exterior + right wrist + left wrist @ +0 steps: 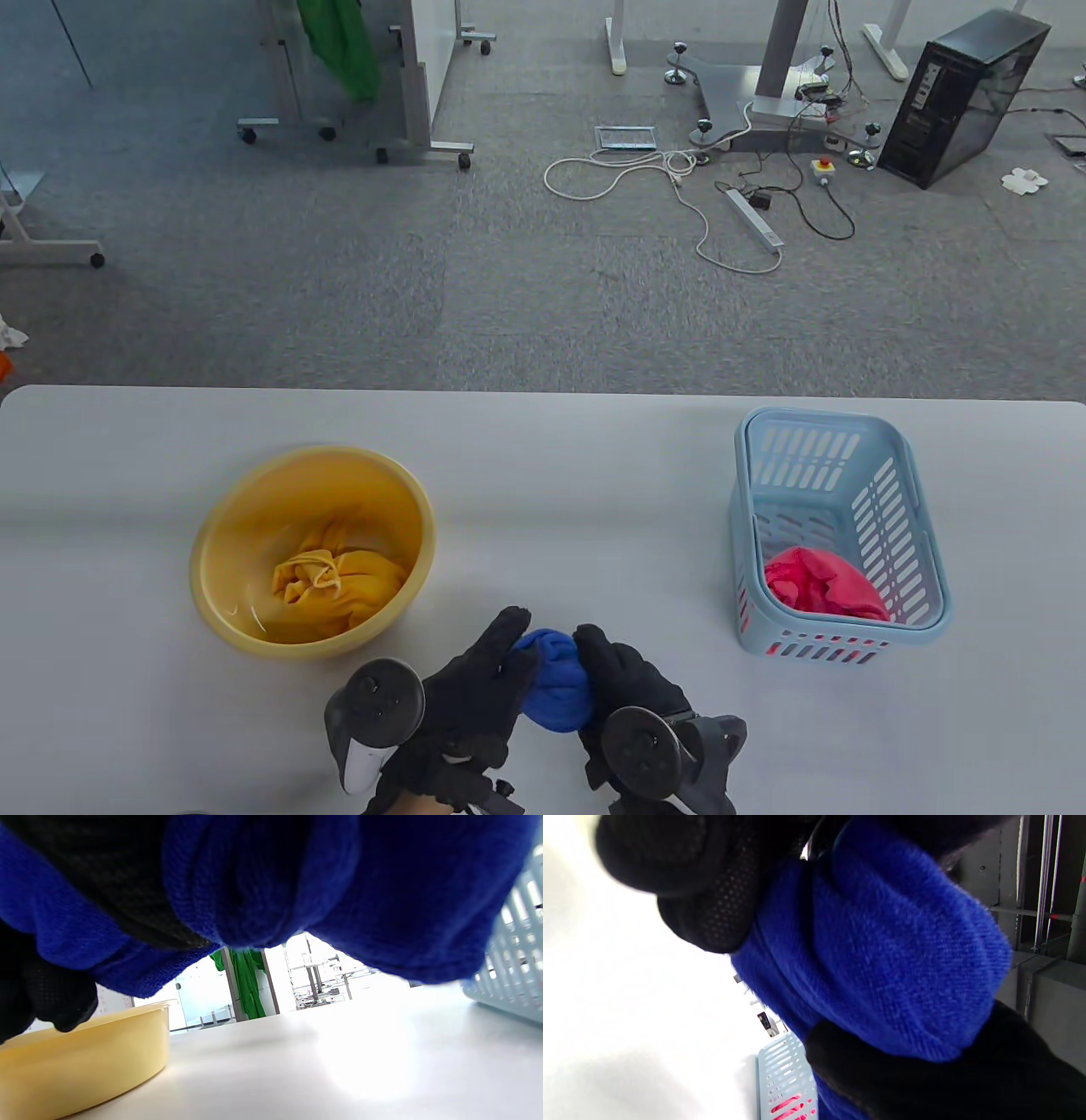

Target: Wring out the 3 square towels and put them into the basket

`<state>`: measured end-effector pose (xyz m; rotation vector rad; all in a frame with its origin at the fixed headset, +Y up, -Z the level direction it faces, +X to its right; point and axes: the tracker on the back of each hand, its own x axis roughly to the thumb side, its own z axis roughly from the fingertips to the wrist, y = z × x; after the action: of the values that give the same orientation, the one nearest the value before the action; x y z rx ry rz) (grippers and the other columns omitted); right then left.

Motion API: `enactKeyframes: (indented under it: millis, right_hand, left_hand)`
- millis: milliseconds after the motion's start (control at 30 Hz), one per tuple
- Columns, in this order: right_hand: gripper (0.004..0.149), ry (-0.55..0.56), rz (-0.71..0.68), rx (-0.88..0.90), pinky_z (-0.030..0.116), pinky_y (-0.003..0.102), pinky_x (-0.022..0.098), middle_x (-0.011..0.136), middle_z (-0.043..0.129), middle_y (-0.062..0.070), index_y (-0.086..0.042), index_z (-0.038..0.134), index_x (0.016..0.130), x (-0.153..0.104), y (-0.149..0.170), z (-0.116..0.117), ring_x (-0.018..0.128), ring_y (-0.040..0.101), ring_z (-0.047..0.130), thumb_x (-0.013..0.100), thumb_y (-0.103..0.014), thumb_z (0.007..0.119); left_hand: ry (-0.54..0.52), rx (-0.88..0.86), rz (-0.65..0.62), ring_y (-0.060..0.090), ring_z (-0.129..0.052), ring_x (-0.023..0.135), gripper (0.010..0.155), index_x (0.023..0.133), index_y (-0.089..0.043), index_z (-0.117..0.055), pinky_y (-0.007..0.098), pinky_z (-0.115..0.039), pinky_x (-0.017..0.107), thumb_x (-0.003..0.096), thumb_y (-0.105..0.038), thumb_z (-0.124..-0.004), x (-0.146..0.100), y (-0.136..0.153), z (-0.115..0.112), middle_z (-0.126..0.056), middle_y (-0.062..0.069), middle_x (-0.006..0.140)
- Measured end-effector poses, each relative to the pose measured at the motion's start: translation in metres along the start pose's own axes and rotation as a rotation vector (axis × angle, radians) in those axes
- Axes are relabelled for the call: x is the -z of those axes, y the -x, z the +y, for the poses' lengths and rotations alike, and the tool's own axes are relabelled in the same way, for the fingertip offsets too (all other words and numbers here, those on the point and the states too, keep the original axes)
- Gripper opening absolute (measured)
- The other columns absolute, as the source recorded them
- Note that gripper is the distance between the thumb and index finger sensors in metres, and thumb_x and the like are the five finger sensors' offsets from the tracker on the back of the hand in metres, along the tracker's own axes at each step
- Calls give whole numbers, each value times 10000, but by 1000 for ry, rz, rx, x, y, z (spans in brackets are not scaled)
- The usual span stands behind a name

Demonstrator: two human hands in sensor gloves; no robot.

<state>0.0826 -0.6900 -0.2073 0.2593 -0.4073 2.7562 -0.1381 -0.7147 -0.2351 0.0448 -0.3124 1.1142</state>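
Both hands, the left hand (475,692) and the right hand (632,679), curl around a bunched blue towel (556,688) held between them. Left of them, a yellow towel (335,586) fills the yellow basin (212,543). Right of them, the red towel (823,586) lies in the blue basket (925,543). No readable writing.

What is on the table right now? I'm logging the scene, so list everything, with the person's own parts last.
blue towel: one, blue, bunched between both hands at the table's near edge
yellow towel: one, yellow, in the bowl
red towel: one, red, in the basket
bowl: one, yellow, left on the table
basket: one, light blue, right on the table
table: one, white
left hand: black glove, fingers gripping the blue towel
right hand: black glove, fingers gripping the blue towel
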Motion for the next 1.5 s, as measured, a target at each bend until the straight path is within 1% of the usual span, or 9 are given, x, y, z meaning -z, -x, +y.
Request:
enactKeyframes:
  millis: [300, 400, 533, 700, 800, 1000, 1167, 1333, 1500]
  right_hand:
    - [794, 22, 41, -129, 907, 410, 381, 820, 865, 99, -201, 598, 1039, 1, 8, -34, 491, 295, 983, 407, -319, 1064]
    - [798, 36, 85, -114, 908, 411, 385, 823, 864, 99, -194, 594, 1040, 1, 16, -47, 495, 293, 984, 408, -327, 1062]
    - [810, 30, 143, -69, 913, 402, 381, 830, 863, 100, -179, 589, 1043, 2, 26, -62, 488, 281, 987, 405, -343, 1061]
    - [828, 45, 232, 98, 913, 400, 392, 850, 851, 103, -165, 568, 1050, 6, 45, -86, 504, 278, 984, 407, -353, 1054]
    - [833, 77, 293, 187, 908, 408, 403, 857, 842, 111, -155, 558, 1053, 10, 59, -102, 516, 286, 978, 411, -350, 1052]
    - [822, 126, 354, 37, 898, 429, 439, 847, 843, 109, -150, 567, 1046, 18, 79, -131, 542, 293, 974, 413, -349, 1052]
    - [839, 146, 460, 86, 858, 485, 516, 891, 814, 116, -154, 536, 1060, 24, 103, -139, 605, 310, 954, 421, -339, 1047]
    - [862, 170, 574, 33, 826, 506, 560, 917, 780, 118, -164, 471, 1080, 32, 127, -135, 639, 310, 930, 443, -337, 1025]
    - [865, 182, 687, 96, 697, 621, 663, 931, 757, 129, -152, 436, 1085, 39, 151, -124, 649, 321, 914, 461, -328, 1007]
  left_hand:
    - [-36, 69, -82, 497, -841, 831, 580, 1111, -236, -667, 587, -764, 521, 575, -439, -747, -1, -8, 5, -698, 236, 1056]
    - [4, 12, -64, 531, -672, 949, 640, 1147, -242, -581, 630, -677, 588, 572, -446, -774, 0, -6, 5, -494, 244, 1141]
    - [32, 95, -67, 547, -483, 1040, 673, 1167, -235, -504, 685, -556, 652, 578, -440, -757, 1, -6, 5, -370, 232, 1175]
    - [13, 209, -85, 534, -303, 1083, 687, 1169, -238, -497, 718, -428, 690, 570, -399, -793, -1, -9, 2, -296, 209, 1190]
    - [15, 242, -93, 521, -196, 1089, 741, 1178, -247, -458, 730, -347, 701, 564, -454, -818, -1, -9, 1, -235, 195, 1196]
    - [97, 225, -80, 475, -50, 1093, 791, 1191, -291, -392, 739, -198, 701, 562, -556, -791, 2, -4, -1, -175, 165, 1208]
    - [111, 270, -79, 464, -18, 1089, 803, 1193, -303, -368, 738, -170, 697, 562, -576, -784, 2, -2, -4, -142, 157, 1207]
    - [128, 298, -69, 464, -8, 1084, 798, 1192, -301, -360, 737, -166, 695, 567, -572, -776, 1, 0, -12, -123, 156, 1203]
    - [125, 334, -73, 462, -5, 1082, 796, 1191, -300, -357, 736, -164, 695, 568, -570, -773, 2, 0, -14, -120, 157, 1200]
